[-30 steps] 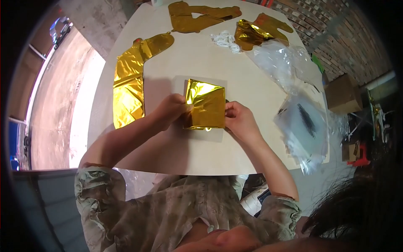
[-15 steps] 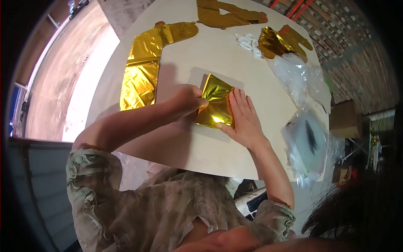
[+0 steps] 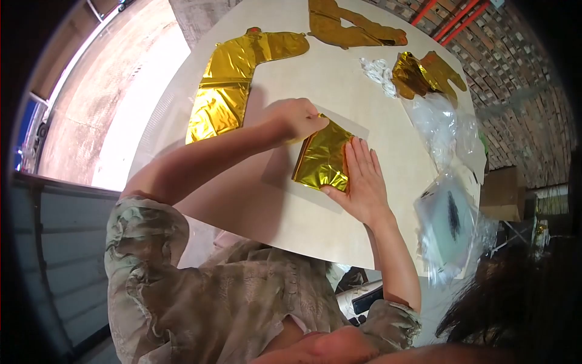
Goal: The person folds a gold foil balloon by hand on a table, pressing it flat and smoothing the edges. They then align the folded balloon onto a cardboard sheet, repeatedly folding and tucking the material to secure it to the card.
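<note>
A folded gold foil balloon (image 3: 327,156) lies on the pale table in front of me as a small flat packet. My left hand (image 3: 298,119) is closed at its upper left corner, thumb and fingers pinching the foil there. Along the right edge, my right hand (image 3: 367,185) rests flat with fingers stretched out and the thumb on the lower right corner. Creases run across the shiny top of the packet, and layered folds show at its left side.
An unfolded gold foil balloon (image 3: 219,91) lies at the left, and another (image 3: 351,27) at the far edge. Crumpled gold foil (image 3: 418,74) sits at the upper right beside white strings (image 3: 377,74). Clear plastic bags (image 3: 445,224) line the right side of the table (image 3: 291,73).
My left hand has moved from the packet's left edge up to its upper left corner, and the puckered foil lies flatter. My right hand stays on the right edge. The view has shifted slightly.
</note>
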The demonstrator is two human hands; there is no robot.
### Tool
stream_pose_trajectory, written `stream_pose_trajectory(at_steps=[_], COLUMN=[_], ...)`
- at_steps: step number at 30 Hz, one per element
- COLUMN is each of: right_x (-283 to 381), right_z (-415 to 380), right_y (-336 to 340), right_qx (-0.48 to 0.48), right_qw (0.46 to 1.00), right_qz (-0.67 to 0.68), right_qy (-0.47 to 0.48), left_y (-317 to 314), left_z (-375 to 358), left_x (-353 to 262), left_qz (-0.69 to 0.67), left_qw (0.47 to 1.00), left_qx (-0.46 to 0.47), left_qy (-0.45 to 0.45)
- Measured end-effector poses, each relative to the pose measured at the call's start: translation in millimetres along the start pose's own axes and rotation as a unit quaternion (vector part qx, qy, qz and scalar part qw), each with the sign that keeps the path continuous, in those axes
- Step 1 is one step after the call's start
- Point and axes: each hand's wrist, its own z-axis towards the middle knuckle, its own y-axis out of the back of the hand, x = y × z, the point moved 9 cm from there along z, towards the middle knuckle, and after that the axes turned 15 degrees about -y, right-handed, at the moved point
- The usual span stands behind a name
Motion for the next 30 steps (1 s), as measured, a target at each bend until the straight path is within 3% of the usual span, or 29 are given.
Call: stream_pose_trajectory(at_steps=[4,6,7,10,12,13,16,18,21,25,27,28,30], right_x=[2.2,2.1,1.5,1.7,2.6,2.6,2.0,1.6,1.8,2.8,2.9,3.0,4.0], right_z=[0.3,0.3,0.4,-0.2,-0.2,0.1,0.4,-0.1,-0.6,0.0,0.6,0.4,-0.1], right_y=[2.5,1.4,1.1,0.9,1.9,1.8,2.1,2.1,2.0,3.2,3.6,3.3,5.2], right_qx=[0.003,0.004,0.003,0.002,0.005,0.006,-0.009,-0.012,-0.019,-0.012,-0.011,-0.010,-0.005], right_qw=[1.000,1.000,1.000,1.000,1.000,1.000,1.000,1.000,1.000,1.000,1.000,1.000,1.000], right_qz=[-0.002,-0.002,-0.001,0.004,0.001,-0.002,0.003,0.001,0.001,0.002,0.002,0.003,0.005], right_qy=[0.001,0.003,0.003,0.005,0.007,0.006,0.009,0.010,0.016,0.013,0.011,0.011,0.008], left_y=[11.4,2.4,2.7,-6.6,-16.8,-16.8,-11.9,6.0,10.3,9.2,12.2,3.6,-3.4], left_z=[11.5,15.2,17.7,22.2,23.5,23.7,21.2,19.0,22.2,20.7,20.9,17.3,5.3], left_x=[-19.8,-14.0,-11.8,-0.2,3.4,4.9,-1.9,-8.7,-11.8,-13.9,-27.8,-22.8,-61.3], left_qz=[0.033,0.047,0.045,-0.040,-0.205,-0.205,-0.189,-0.016,0.046,0.037,0.150,0.150,0.339], left_qw=[0.998,0.989,0.989,0.988,0.968,0.968,0.971,0.995,0.993,0.992,0.987,0.987,0.902], left_qx=[0.034,0.119,0.117,0.131,0.124,0.123,0.116,0.080,0.093,0.104,0.047,0.050,-0.042], left_qy=[0.050,0.070,0.072,0.076,0.079,0.081,0.085,0.062,0.054,0.062,-0.031,-0.031,-0.262])
